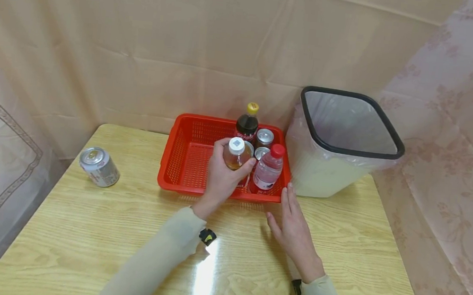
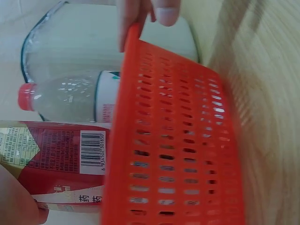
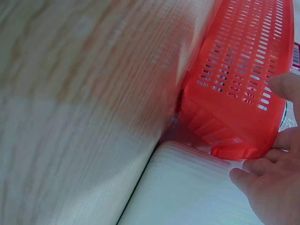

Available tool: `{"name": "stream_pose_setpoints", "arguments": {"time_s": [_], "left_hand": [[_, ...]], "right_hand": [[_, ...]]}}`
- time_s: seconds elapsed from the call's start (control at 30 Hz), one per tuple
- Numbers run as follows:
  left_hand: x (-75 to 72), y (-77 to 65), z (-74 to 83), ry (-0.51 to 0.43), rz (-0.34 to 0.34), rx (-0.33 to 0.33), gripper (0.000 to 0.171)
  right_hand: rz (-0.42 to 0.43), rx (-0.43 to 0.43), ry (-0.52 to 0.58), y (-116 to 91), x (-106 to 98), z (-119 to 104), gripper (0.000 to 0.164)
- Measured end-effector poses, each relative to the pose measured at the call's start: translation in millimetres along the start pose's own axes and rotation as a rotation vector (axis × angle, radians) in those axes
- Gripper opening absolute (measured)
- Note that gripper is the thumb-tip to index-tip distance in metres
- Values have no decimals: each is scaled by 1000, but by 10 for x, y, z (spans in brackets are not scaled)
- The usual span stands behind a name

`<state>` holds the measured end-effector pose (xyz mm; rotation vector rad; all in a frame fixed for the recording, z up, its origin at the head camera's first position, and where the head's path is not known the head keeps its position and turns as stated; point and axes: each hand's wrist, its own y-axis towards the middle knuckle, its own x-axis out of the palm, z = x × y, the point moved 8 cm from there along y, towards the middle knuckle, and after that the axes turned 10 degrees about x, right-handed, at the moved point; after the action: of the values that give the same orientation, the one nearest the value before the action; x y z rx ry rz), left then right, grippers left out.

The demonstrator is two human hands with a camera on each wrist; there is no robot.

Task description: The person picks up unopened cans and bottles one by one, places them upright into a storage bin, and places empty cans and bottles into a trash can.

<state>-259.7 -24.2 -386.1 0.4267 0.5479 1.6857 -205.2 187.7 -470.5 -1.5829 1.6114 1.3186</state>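
Observation:
My left hand (image 1: 223, 174) reaches into the red plastic basket (image 1: 185, 189) and grips a bottle (image 1: 236, 147) with a white cap and amber drink. Its red label (image 2: 61, 150) with a barcode faces the left wrist view, beside my thumb. At the basket's front right corner, the fingers of my right hand (image 1: 296, 234) lie nearly straight against the rim. To the right of the gripped bottle stands a clear bottle (image 1: 267, 169) with a red cap. Behind them are a cola bottle (image 1: 247, 125) with a yellow cap and silver-topped cans (image 1: 265, 136), partly hidden.
A bin (image 1: 315, 174) with a black rim and a clear liner stands right beside the basket. On the left of the wooden table (image 1: 83, 228) a silver can (image 1: 99, 167) stands alone. Curtains (image 1: 165, 41) hang behind and at both sides.

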Motion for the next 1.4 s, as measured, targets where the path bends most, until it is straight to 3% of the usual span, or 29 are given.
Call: {"name": "stream_pose_setpoints", "arguments": {"time_s": [0.27,0.47,0.57,0.8,1.03,1.17,1.4], "left_hand": [[86,-62,-174,75,-50,-38,67],[130,-65,-254,58,-74,-36,69],[142,-88,-295,63,-90,-72,72],[179,-121,-400,107,-145,-142,96],[229,-108,-425,168,-216,-214,99],[235,-134,-448,278,-296,-250,99],[247,-146,-451,627,-502,-245,90]], "right_hand": [[4,2,0,3,8,6,86],[12,-1,3,2,6,7,86],[19,-3,3,2,3,6,86],[24,0,8,-10,-16,-4,85],[28,-3,11,-12,-15,-7,85],[27,-7,10,-9,-10,-13,85],[33,-12,14,-19,1,-8,85]]}}
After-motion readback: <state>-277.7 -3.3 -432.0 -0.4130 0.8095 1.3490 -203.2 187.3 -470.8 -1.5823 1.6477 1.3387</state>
